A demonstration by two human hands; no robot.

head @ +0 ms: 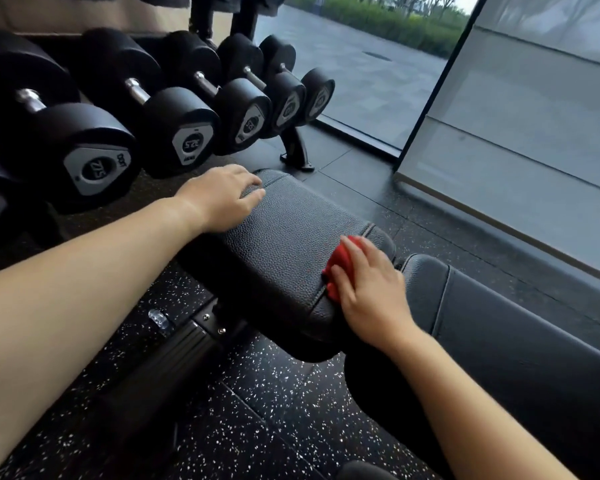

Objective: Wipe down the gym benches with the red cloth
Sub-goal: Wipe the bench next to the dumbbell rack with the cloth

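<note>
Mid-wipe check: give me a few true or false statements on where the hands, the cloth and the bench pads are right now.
1. The right hand presses the red cloth onto the seat pad. True.
2. The left hand holds a dumbbell. False: it rests on the seat pad's far end and holds nothing.
3. The red cloth sits at the end of the seat pad nearest the back pad. True.
4. The red cloth is spread flat over the whole seat pad. False: it is bunched under the right hand.
5. The dumbbells lie scattered on the floor. False: they sit in a row on a rack left of the bench.
</note>
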